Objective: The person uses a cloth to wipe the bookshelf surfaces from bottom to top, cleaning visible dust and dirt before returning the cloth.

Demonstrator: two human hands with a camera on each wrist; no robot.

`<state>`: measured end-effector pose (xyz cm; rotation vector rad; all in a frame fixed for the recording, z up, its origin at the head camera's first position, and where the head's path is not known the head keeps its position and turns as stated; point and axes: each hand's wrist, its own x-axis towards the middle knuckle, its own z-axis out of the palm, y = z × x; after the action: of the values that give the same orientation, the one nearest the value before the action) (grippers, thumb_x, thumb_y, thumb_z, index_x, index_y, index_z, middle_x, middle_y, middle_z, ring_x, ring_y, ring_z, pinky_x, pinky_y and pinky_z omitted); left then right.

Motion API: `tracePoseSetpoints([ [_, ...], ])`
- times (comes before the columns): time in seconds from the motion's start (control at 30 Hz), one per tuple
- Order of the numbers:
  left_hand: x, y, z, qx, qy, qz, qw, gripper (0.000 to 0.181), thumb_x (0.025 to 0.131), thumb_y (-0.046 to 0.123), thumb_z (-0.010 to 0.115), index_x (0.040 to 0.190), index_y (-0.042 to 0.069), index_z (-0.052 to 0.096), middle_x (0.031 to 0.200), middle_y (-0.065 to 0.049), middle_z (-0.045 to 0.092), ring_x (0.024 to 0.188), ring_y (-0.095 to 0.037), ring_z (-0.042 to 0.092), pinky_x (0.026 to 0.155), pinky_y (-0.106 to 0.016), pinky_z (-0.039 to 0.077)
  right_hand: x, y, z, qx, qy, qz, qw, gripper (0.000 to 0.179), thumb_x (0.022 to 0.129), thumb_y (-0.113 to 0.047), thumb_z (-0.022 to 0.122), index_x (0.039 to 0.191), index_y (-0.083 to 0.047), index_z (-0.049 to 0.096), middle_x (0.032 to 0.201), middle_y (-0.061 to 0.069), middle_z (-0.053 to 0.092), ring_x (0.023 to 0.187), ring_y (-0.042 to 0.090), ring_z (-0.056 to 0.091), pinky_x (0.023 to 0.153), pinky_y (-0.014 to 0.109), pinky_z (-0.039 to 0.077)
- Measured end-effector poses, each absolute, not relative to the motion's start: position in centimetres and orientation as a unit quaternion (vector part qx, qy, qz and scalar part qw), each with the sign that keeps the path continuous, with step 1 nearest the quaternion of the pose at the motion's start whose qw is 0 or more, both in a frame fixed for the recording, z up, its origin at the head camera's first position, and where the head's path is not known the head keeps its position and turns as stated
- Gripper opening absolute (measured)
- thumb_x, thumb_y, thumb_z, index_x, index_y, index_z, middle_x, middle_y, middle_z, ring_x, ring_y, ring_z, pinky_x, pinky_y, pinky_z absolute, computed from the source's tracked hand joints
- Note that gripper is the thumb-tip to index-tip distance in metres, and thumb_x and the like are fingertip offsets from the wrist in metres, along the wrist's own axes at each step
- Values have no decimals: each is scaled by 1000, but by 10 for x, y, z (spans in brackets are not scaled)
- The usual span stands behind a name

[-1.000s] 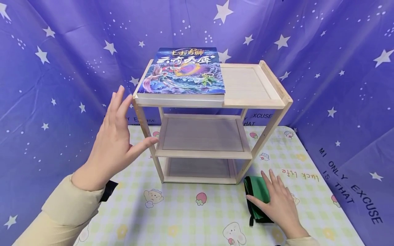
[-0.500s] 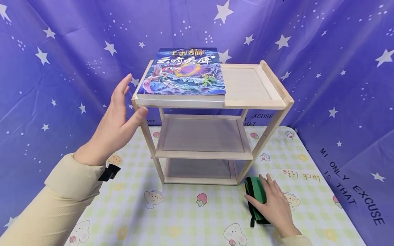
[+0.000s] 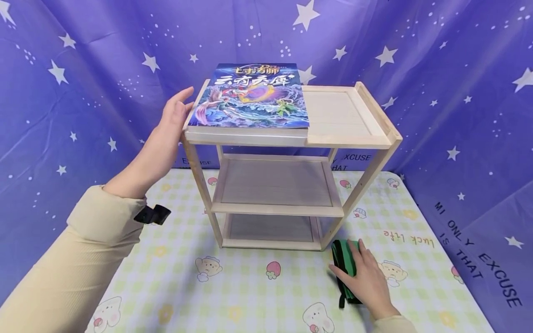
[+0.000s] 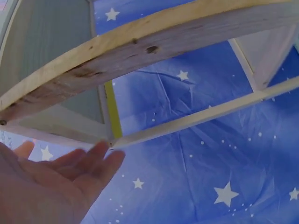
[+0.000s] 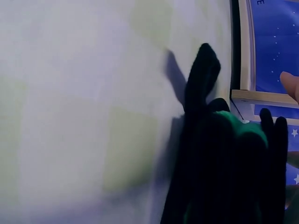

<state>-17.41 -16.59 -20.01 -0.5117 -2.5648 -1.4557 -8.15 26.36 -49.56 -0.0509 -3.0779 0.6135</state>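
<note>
A light wooden three-tier shelf (image 3: 276, 209) stands upright on the table. On the left half of its top tier lies a book (image 3: 254, 104) with a blue, colourful fantasy cover. My left hand (image 3: 160, 143) is at the top left side of the shelf, fingers extended; whether it touches the side rail I cannot tell. In the left wrist view its fingers lie relaxed beside the frame, holding nothing. At the front right, my right hand (image 3: 368, 282) is spread over a folded green cloth item (image 3: 349, 259) with black edging and a small black tab. Contact there is partly hidden.
A pale green checked tablecloth (image 3: 233, 282) with cartoon prints covers the table. Purple curtains (image 3: 104, 55) with white stars close in the back and both sides. The shelf's middle tier (image 3: 275, 182) and top right part (image 3: 333, 113) show bare wood.
My left hand has moved up and right to the shelf's top left edge. The right hand has shifted slightly left over the green cloth item. Shelf and book stay in place.
</note>
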Motion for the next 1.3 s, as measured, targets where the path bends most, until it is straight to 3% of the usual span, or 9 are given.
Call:
tracePoseSetpoints([
  [0.1,-180,-166,-199,-174,-840,-511,53,55,106,49,15,158,29,13,161,-11,29,144,-27,35,111,-56,28,-82,264,-498,-15,-980,199,1,96,86,-67,62,154,-7,30,158,32,21,138,55,29,102,70,34],
  [0.27,-189,-168,-199,-165,-818,-551,19,54,106,49,21,157,31,15,160,-6,26,138,-23,41,111,-51,32,-84,264,-502,-13,-979,202,5,94,87,-64,63,153,-6,31,157,33,22,137,55,30,100,70,37],
  [0.5,-197,-169,-200,-149,-813,-563,-14,54,104,54,25,155,37,18,163,2,17,140,-25,38,111,-56,31,-84,264,-503,-15,-979,205,0,92,88,-62,63,153,-4,32,157,32,22,137,55,30,98,69,38],
  [0.6,-201,-168,-199,-162,-805,-570,-25,54,103,56,25,155,40,18,163,3,14,134,-29,45,102,-51,44,-84,264,-503,-18,-978,206,-4,92,88,-61,64,153,-5,32,157,32,22,137,55,30,97,69,39],
  [0.73,-206,-168,-197,-187,-793,-577,-48,53,103,57,27,154,44,18,164,6,9,125,-33,51,81,-41,56,-84,264,-503,-21,-978,207,-6,91,88,-61,64,153,-5,32,157,31,22,137,55,31,96,69,40],
  [0.93,-212,-168,-199,-205,-778,-591,-57,54,103,55,29,154,39,24,163,22,1,131,-35,43,75,-40,57,-84,263,-501,-23,-978,205,-18,91,89,-61,63,153,-5,31,157,32,21,135,57,32,92,68,43],
  [1.13,-218,-164,-202,-190,-748,-634,-48,57,101,48,41,154,36,25,164,5,6,120,-32,50,68,-33,56,-87,263,-502,-24,-982,187,-24,91,87,-59,65,152,-4,33,157,31,21,132,58,35,85,65,48],
  [1.3,-221,-159,-207,-181,-728,-661,-35,57,98,46,44,152,34,30,165,16,1,134,-30,36,73,-30,49,-87,259,-510,-29,-987,156,-27,87,87,-47,70,151,-1,33,157,31,19,128,57,39,71,55,54],
])
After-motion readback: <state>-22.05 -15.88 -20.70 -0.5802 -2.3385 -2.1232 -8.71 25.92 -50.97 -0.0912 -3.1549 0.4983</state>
